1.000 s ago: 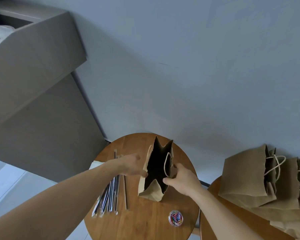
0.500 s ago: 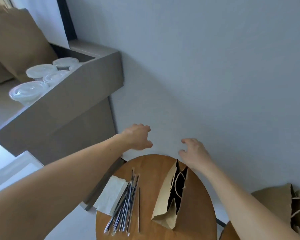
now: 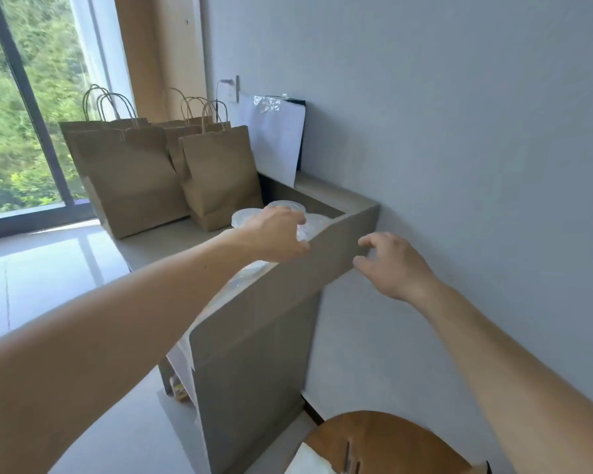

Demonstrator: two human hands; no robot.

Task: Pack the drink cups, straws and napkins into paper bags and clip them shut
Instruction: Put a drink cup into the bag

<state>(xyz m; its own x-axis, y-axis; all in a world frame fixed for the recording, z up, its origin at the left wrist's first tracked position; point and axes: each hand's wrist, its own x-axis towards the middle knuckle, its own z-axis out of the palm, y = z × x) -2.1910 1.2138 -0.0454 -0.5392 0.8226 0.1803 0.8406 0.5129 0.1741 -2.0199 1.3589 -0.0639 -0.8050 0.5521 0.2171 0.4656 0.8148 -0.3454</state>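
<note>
Step in hand: fetching a drink cup from the grey counter (image 3: 336, 241), judging by where the hands are hovering.
Cups: three or so clear lidded cups (image 3: 317, 222) are sitting in the recessed right end of the counter, behind its raised near wall, so only the lids are showing.
Left hand: the left hand (image 3: 274, 234) is hovering over the cups, fingers apart and loosely curved, gripping nothing that shows. Whether the fingertips are touching a lid cannot be told.
Right hand: the right hand (image 3: 394, 265) is hanging just right of the wall's corner, fingers loosely curled, holding nothing.
Grip advice: taking a cup round its body under the lid rim is probably safer than lifting by the lid, which could pop off.
Lift advice: the cup needs to be going straight up and clear of the raised wall before coming near.
Neighbours: the cups are standing close together, so a sideways pull is risking a knock-over.
Spare hand: the right hand could be steadying the next cup.
Bags: filled-looking brown paper bags (image 3: 134, 172) are standing on the far left of the counter, apart from the cups.
Destination: the round wooden table (image 3: 391, 436) at near right is carrying a napkin (image 3: 305, 461) and straws (image 3: 348, 455).
</note>
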